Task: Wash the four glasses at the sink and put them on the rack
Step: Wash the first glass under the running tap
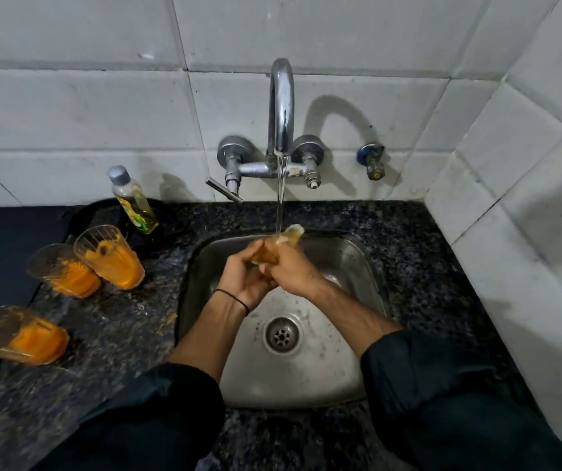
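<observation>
One glass (283, 244) is held above the sink (306, 379), tilted with its mouth to the far right, under the water (280, 198) running from the single tap (281, 107). It is gripped by both hands: the fingers (238, 258) of the left hand (243, 278) are curled round its base, and the right hand (294, 270) is wrapped over its side. Three orange-smeared glasses are seen on the counter (113, 328) at left: a far glass (111, 256), a second glass (63, 270) just beside it, and a third glass (21, 334) nearer, apart. One bottle (133, 200) stands beyond them
</observation>
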Available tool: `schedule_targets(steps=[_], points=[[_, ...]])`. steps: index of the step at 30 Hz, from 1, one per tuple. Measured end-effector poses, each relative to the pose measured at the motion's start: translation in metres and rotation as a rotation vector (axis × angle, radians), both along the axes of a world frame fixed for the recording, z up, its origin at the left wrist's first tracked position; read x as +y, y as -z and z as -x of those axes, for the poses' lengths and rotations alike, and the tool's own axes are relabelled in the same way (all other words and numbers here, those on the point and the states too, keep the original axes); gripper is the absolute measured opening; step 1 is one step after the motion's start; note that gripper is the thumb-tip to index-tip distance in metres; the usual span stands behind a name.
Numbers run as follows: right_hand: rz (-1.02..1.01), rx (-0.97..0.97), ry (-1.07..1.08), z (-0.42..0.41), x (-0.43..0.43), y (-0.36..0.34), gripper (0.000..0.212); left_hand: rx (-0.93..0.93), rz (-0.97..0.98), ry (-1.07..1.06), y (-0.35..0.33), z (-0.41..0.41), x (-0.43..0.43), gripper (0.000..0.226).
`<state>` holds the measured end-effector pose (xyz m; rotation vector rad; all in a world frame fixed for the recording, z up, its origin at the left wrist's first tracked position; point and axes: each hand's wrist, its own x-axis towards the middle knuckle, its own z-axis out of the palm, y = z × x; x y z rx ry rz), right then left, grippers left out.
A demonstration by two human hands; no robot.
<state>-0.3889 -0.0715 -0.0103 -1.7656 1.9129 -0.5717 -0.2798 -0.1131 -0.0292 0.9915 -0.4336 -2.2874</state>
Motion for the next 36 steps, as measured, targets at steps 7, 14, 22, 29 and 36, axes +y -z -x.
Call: schedule_targets(steps=[7,14,22,29,36], points=[[0.073,0.238,-0.064,0.003,0.002,-0.001,0.032,-0.031,-0.093,0.025,-0.007,0.003,-0.002,0.046],[0.060,-0.116,0.123,0.001,-0.002,0.008,0.031,-0.113,0.041,0.010,-0.011,0.002,-0.001,0.033],[0.031,-1.697,0.518,-0.011,0.007,0.017,0.025,-0.428,0.620,-0.289,-0.008,0.008,0.007,0.042],[0.162,-0.358,0.099,-0.013,0.001,0.011,0.021,-0.283,0.033,-0.138,-0.004,0.007,-0.003,0.054],[-0.111,0.050,-0.076,0.007,-0.002,-0.009,0.038,0.054,-0.069,-0.137,0.000,0.004,0.003,0.040]])
